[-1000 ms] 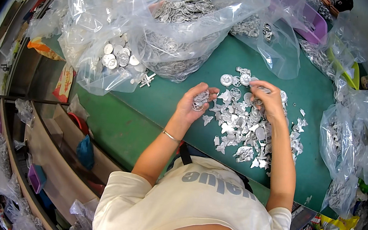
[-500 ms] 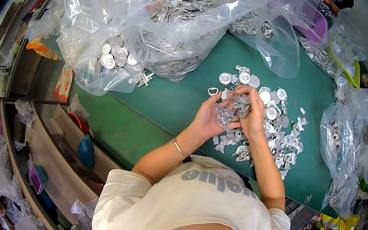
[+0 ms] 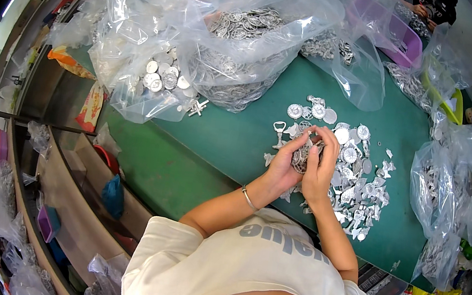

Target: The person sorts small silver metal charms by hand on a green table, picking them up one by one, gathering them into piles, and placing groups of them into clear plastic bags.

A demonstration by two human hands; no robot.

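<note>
My left hand (image 3: 283,167) and my right hand (image 3: 320,174) are cupped together round a bunch of round openwork metal charms (image 3: 299,161), partly hidden by my fingers. Both hands hover just above the green tabletop (image 3: 219,136). Around and beyond them spreads a loose pile of silvery metal charms (image 3: 356,194), some round discs, some in irregular shapes. Left of my fingertips lies a bottle-opener-shaped piece (image 3: 279,130). Farther back, a large clear plastic bag (image 3: 233,78) bulges with similar openwork charms.
Silvery discs (image 3: 161,75) show in clear plastic at the left, beside cross-shaped pieces (image 3: 197,108). A purple bin (image 3: 413,48), a lime-green tray (image 3: 457,111) and filled clear bags (image 3: 447,189) line the right. Another person (image 3: 430,9) sits at the far right. Open drawers (image 3: 79,210) stand left.
My hands have closed together round the charms, which showed as two clusters before. The whole view has shifted slightly, and another person's hands now show at the far right.
</note>
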